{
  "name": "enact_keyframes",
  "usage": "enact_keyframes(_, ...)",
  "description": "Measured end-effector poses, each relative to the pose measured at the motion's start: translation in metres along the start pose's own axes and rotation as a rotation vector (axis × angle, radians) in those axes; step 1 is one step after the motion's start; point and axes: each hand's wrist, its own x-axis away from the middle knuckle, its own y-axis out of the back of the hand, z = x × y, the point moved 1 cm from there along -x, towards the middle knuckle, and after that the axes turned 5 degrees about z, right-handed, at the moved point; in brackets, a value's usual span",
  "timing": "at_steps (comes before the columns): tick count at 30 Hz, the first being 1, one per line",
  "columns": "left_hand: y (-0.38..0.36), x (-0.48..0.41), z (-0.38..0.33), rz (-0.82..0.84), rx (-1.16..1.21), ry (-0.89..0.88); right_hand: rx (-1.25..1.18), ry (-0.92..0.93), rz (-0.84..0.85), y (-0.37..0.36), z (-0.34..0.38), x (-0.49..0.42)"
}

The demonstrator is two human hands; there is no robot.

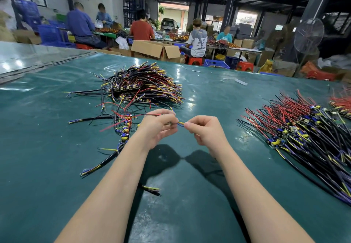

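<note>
Wire ends (180,123) were pinched by the left hand (158,126) and the right hand (206,131) above the bench (57,147); strands could be snapped if twisted too hard, or dropped if gripped loosely.

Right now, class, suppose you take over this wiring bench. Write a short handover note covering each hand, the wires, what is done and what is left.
The left hand grips a yellow-and-blue wire.
The right hand pinches the same wire's end.
Done, it seems: a fanned batch lies in order on the right of the green table.
Probably left: the tangled heap further back and the loose pieces beside the left hand.
</note>
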Motion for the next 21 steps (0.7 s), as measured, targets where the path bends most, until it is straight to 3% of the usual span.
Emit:
enact_keyframes(2, -0.004, 0.001, 0.002, 0.027, -0.008, 0.009, 0.035, 0.019, -0.086, 0.001, -0.004, -0.002)
enact_keyframes(5, -0.008, 0.001, 0.006, 0.017, -0.038, 0.020, 0.301, 0.063, -0.199, 0.001, -0.009, -0.002)
enact_keyframes(11, -0.010, -0.001, 0.011, -0.087, -0.044, 0.002, 0.623, 0.120, -0.048, 0.000, -0.008, -0.002)
enact_keyframes(16, -0.010, 0.000, 0.010, -0.058, -0.046, 0.038, 0.622, 0.207, -0.067, -0.005, -0.004, 0.001)
enact_keyframes(21, -0.011, 0.002, 0.008, -0.021, -0.102, 0.034, 0.349, 0.084, -0.094, 0.003, 0.001, -0.002)
